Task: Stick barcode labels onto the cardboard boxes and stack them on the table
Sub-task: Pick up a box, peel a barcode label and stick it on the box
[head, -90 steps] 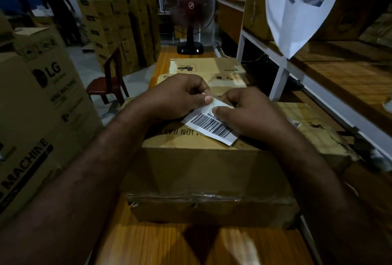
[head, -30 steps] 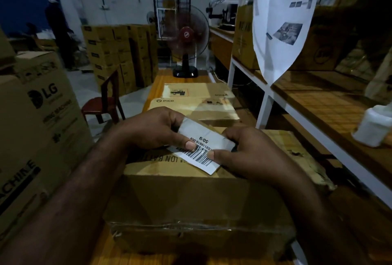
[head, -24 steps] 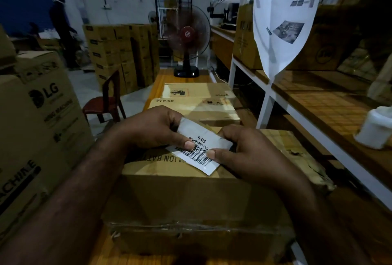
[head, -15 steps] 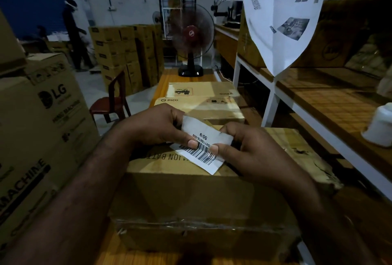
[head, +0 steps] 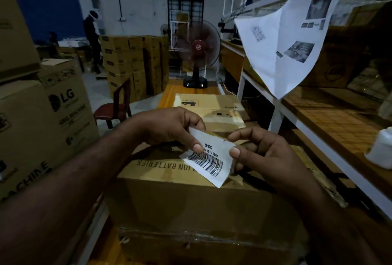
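Observation:
A white barcode label (head: 209, 159) is held in the air just above a brown cardboard box (head: 186, 199) printed "ION BATTERIES", which rests on the wooden table (head: 169, 92). My left hand (head: 169, 128) pinches the label's left upper part between thumb and fingers. My right hand (head: 261, 156) pinches its right edge with thumb and forefinger. The label's lower corner curls free above the box top. Two more cardboard boxes (head: 212, 107) lie behind on the table.
Large LG cartons (head: 42, 120) stand at my left. A fan (head: 195, 50) sits at the table's far end. A shelf rack (head: 318, 116) with a hanging printed sheet (head: 284, 48) and a white container (head: 381, 150) runs along the right. A chair (head: 116, 105), stacked boxes (head: 131, 63) and a person (head: 93, 35) are further back.
Both hands have lifted the label a little off the box top and the view has tilted up. My right fingers have shifted to the label's right edge, and more of the label shows.

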`<state>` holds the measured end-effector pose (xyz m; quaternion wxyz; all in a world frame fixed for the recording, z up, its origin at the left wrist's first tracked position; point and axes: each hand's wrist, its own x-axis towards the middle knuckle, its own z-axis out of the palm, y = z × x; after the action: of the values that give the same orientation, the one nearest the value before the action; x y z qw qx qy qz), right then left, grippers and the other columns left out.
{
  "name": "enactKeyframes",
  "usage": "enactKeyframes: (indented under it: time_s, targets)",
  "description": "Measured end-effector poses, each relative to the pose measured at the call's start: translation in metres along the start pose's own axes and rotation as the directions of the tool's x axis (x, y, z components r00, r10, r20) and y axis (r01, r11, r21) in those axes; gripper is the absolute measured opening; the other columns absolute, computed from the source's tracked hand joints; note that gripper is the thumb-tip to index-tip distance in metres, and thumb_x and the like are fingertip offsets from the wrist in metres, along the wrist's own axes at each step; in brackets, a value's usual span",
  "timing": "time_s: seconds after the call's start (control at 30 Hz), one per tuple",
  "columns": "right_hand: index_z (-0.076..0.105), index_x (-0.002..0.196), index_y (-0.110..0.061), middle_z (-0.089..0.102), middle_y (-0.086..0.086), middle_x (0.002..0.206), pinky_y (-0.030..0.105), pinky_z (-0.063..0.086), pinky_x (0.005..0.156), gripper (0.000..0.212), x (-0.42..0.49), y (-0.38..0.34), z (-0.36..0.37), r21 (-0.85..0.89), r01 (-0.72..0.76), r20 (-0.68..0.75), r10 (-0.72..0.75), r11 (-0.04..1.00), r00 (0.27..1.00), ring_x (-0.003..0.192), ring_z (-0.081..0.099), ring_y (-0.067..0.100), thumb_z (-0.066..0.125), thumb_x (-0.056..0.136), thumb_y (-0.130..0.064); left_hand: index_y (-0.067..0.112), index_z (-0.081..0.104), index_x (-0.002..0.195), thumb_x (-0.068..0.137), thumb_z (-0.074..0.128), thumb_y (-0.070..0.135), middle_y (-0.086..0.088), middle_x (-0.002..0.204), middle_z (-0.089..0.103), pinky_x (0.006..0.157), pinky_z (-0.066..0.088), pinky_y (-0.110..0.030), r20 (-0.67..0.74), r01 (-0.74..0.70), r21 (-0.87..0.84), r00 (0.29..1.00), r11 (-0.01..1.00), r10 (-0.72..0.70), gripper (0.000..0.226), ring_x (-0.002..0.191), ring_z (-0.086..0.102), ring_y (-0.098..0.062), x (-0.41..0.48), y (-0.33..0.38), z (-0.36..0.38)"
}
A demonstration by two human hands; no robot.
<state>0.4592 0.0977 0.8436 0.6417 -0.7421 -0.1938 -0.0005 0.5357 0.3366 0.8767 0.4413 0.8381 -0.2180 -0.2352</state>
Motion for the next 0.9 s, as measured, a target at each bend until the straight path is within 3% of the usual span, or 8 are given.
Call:
enactKeyframes:
  time_s: [0.07,0.2,0.27,0.33,0.43,0.6,0.77,0.9]
  targets:
    - [0.068,0.098,-0.017,0.067,0.025,0.079,0.065,0.048,0.06,0.029,-0.002,-0.001,0.004,-0.109,-0.009,-0.049,0.004,0.994,0.999,0.075,0.057,0.059,0.072,0.075,-0.035,0.001,0.062,0.1,0.078,0.076,0.003,-0.018,0.099,0.074,0.073,0.055,-0.038,0.053,0.007,0.024,0.999,1.0,-0.008,0.026,0.098,0.068,-0.04,0.002,0.001,-0.004]
    - [0.072,0.088,-0.026,0.068,-0.005,0.085,0.032,0.057,0.053,0.058,-0.01,-0.007,0.015,-0.469,-0.018,-0.043,-0.002,0.883,0.999,0.072,0.066,0.017,0.061,0.068,-0.08,0.011,0.066,0.091,0.076,0.076,0.004,-0.01,0.091,0.075,0.071,0.058,-0.034,0.12,-0.025,0.034,0.993,0.999,0.021,0.019,0.088,0.072,-0.028,0.007,-0.001,-0.007]
    - [0.07,0.095,-0.031,0.062,-0.013,0.089,0.029,0.056,0.064,0.073,-0.014,-0.006,0.02,-0.677,-0.034,-0.032,0.017,0.735,0.999,0.082,0.06,0.006,0.047,0.062,-0.092,0.012,0.065,0.089,0.078,0.075,0.003,-0.006,0.087,0.076,0.068,0.058,-0.03,0.107,-0.053,0.026,0.993,0.998,0.05,0.018,0.084,0.072,-0.023,0.008,-0.005,-0.007]
    - [0.065,0.104,-0.035,0.056,-0.018,0.101,0.033,0.055,0.074,0.064,-0.018,-0.007,0.029,-0.775,-0.113,-0.084,0.075,0.622,0.994,0.092,0.053,0.003,0.05,0.067,-0.084,0.01,0.064,0.09,0.08,0.074,0.001,-0.006,0.084,0.076,0.065,0.058,-0.026,0.075,-0.089,0.003,0.993,0.996,0.088,0.017,0.081,0.073,-0.02,0.008,-0.01,-0.007]
    - [0.063,0.108,-0.036,0.054,-0.018,0.107,0.034,0.054,0.077,0.044,-0.022,-0.007,0.045,-0.79,-0.194,-0.163,0.105,0.582,0.981,0.096,0.049,0.002,0.056,0.077,-0.065,0.007,0.064,0.094,0.081,0.075,0.001,-0.007,0.085,0.076,0.063,0.059,-0.025,0.055,-0.126,-0.045,0.99,0.991,0.128,0.018,0.08,0.073,-0.021,0.007,-0.017,-0.006]
    - [0.068,0.105,-0.034,0.062,-0.015,0.104,0.04,0.058,0.074,0.032,-0.022,-0.009,0.057,-0.675,-0.302,-0.274,0.152,0.674,0.95,0.093,0.057,0.007,0.063,0.079,-0.054,0.004,0.065,0.106,0.08,0.075,0.002,-0.012,0.097,0.076,0.075,0.06,-0.033,0.071,-0.164,-0.106,0.982,0.981,0.172,0.027,0.091,0.074,-0.026,0.009,-0.025,-0.007]
    - [0.071,0.091,-0.031,0.07,-0.015,0.092,0.041,0.061,0.065,0.026,-0.022,-0.016,0.066,-0.589,-0.36,-0.338,0.184,0.723,0.923,0.079,0.067,0.007,0.067,0.078,-0.054,0.01,0.064,0.109,0.082,0.073,-0.002,-0.011,0.102,0.076,0.077,0.06,-0.032,0.116,-0.203,-0.124,0.969,0.971,0.218,0.032,0.093,0.074,-0.024,0.01,-0.029,-0.007]
    - [0.072,0.079,-0.029,0.072,-0.016,0.074,0.037,0.06,0.061,0.028,-0.019,-0.023,0.071,-0.551,-0.383,-0.362,0.201,0.741,0.91,0.069,0.066,-0.003,0.064,0.077,-0.056,0.015,0.065,0.109,0.08,0.075,0.002,-0.009,0.101,0.076,0.085,0.059,-0.043,0.101,-0.213,-0.089,0.97,0.973,0.222,0.034,0.095,0.074,-0.026,0.012,-0.03,-0.007]
